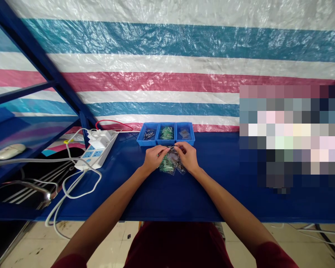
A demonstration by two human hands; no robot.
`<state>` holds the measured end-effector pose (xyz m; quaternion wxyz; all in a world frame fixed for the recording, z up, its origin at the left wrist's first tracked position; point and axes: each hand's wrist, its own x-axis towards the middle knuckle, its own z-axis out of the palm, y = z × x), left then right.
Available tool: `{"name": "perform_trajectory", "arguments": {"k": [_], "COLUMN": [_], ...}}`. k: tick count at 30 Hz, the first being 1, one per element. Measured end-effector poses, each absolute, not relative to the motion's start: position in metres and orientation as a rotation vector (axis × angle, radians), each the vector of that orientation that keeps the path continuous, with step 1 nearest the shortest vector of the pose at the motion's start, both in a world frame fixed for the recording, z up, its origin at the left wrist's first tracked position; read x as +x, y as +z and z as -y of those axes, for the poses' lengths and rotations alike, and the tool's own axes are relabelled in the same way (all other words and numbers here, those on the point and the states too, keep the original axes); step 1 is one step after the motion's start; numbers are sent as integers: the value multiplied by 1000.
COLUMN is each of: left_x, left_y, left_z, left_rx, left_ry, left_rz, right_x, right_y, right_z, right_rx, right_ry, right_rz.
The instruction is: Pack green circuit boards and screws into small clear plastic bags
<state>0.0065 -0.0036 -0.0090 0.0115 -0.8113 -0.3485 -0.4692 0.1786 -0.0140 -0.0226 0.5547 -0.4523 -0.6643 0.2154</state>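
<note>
My left hand point(154, 158) and my right hand point(187, 156) meet in front of three blue bins, both with fingers pinched. Between the fingertips are small, thin metallic pieces point(172, 147), too small to name. Just below lie clear bags with green contents point(167, 163) and a clear bag with dark small pieces point(181, 166). The left bin point(141, 142) holds metal pieces, the middle bin point(166, 142) green packets, and the right bin point(192, 142) small clear bags.
On the blue table point(167, 203), a white power strip point(96, 154) with plugs and looping white cables point(69, 193) sits left. A white mouse point(9, 152) rests on the left shelf. Striped sheeting hangs behind. The right side is pixelated.
</note>
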Motion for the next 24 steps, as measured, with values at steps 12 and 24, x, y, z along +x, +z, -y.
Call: {"name": "perform_trajectory", "arguments": {"k": [12, 24], "left_x": [8, 11], "left_y": [-9, -10], "left_z": [5, 10], "left_rx": [-2525, -2600], "left_ry": [-1568, -1870], "left_rz": [1149, 1376], "right_x": [178, 179], "right_y": [-20, -19], "right_z": [17, 17], "right_rx": [-1048, -1147], "right_ry": [507, 500], "right_rz": [1621, 1563]}}
